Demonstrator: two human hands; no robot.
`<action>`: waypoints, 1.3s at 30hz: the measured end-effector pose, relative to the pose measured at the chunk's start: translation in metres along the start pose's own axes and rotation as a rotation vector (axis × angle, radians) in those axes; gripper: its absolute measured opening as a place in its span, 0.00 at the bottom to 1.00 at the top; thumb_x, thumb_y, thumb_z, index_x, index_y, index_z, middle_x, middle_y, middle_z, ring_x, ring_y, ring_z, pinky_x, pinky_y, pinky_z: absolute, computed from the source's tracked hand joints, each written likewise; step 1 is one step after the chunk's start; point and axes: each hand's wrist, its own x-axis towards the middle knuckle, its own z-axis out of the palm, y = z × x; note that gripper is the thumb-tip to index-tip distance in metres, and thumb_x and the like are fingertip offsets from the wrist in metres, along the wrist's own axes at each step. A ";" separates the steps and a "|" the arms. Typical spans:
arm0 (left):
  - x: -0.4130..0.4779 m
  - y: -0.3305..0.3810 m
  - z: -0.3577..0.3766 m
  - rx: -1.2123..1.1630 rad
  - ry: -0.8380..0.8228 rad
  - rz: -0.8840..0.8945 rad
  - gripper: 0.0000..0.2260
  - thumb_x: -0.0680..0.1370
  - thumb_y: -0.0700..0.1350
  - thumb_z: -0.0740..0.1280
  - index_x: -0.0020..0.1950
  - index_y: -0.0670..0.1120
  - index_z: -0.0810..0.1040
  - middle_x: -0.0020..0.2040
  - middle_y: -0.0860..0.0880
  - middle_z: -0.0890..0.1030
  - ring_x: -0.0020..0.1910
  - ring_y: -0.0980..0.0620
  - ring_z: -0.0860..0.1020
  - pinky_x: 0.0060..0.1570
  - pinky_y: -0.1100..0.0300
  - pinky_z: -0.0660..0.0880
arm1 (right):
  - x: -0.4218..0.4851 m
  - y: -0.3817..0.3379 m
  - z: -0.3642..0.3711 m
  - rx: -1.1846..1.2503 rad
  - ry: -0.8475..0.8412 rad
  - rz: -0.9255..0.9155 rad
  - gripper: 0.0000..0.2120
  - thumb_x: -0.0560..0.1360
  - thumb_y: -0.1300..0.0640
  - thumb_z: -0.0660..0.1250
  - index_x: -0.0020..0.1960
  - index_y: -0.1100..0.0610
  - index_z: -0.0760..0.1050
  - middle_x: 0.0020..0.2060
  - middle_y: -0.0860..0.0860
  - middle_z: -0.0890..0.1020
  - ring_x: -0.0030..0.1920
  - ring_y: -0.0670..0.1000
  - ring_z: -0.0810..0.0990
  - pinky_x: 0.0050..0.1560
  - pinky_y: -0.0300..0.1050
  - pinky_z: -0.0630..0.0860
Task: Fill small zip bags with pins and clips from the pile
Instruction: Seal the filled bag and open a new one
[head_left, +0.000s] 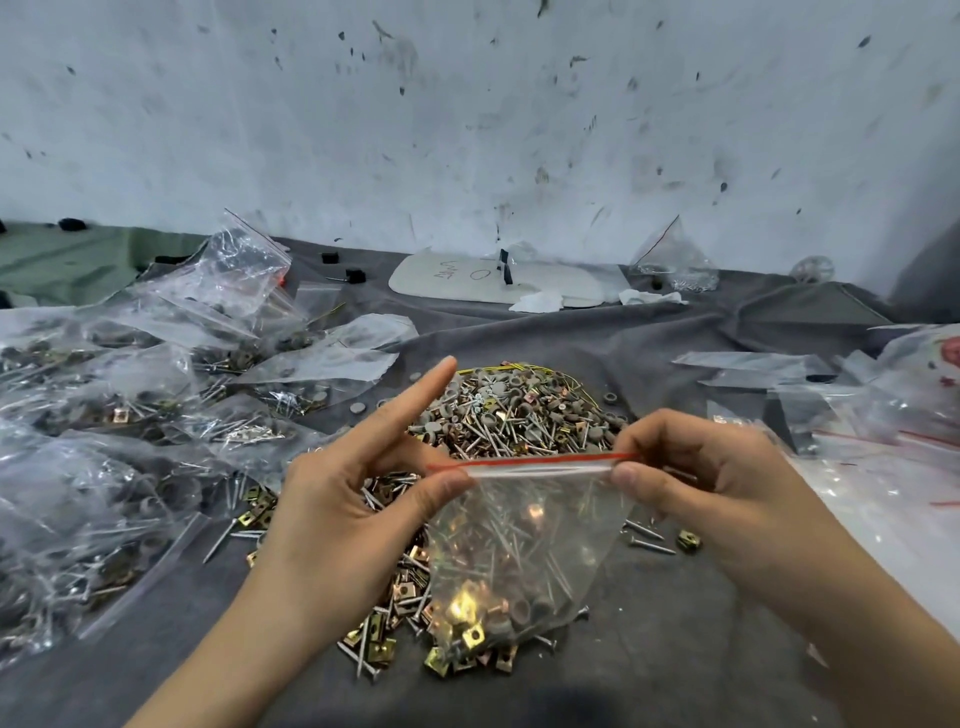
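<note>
Now your left hand (343, 499) and right hand (691, 467) pinch the zip bag (519, 561) by its red-striped top, above the pile (519, 410) of pins and clips.

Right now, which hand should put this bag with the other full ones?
Probably the left hand: it pinches the bag at the top, and the full bags lie on its side.

grey cloth (675, 623) under hardware pile (519, 410), filled bags (104, 415)

The head camera (wide-angle) looks forward and down, close over the table (675, 639), facing the wall (467, 130) beyond its far edge.
</note>
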 end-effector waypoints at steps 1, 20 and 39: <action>0.000 0.001 0.000 -0.006 -0.005 0.000 0.30 0.69 0.53 0.71 0.69 0.68 0.66 0.40 0.60 0.84 0.44 0.63 0.82 0.59 0.70 0.70 | 0.000 0.000 0.000 -0.006 -0.005 -0.003 0.06 0.66 0.51 0.68 0.42 0.50 0.78 0.28 0.46 0.77 0.29 0.42 0.72 0.30 0.33 0.68; -0.005 0.010 0.020 -0.135 -0.094 -0.146 0.19 0.66 0.59 0.72 0.57 0.66 0.78 0.44 0.57 0.85 0.48 0.60 0.82 0.55 0.55 0.73 | -0.001 -0.021 0.016 -0.295 -0.023 -0.152 0.07 0.68 0.57 0.75 0.40 0.45 0.79 0.40 0.39 0.80 0.46 0.45 0.78 0.47 0.34 0.69; -0.002 0.016 0.033 -0.232 -0.116 -0.162 0.09 0.69 0.52 0.70 0.43 0.47 0.80 0.65 0.61 0.75 0.57 0.51 0.81 0.58 0.50 0.77 | -0.004 -0.024 0.032 -0.349 0.087 -0.292 0.02 0.66 0.54 0.70 0.37 0.49 0.78 0.36 0.39 0.79 0.43 0.43 0.78 0.48 0.41 0.72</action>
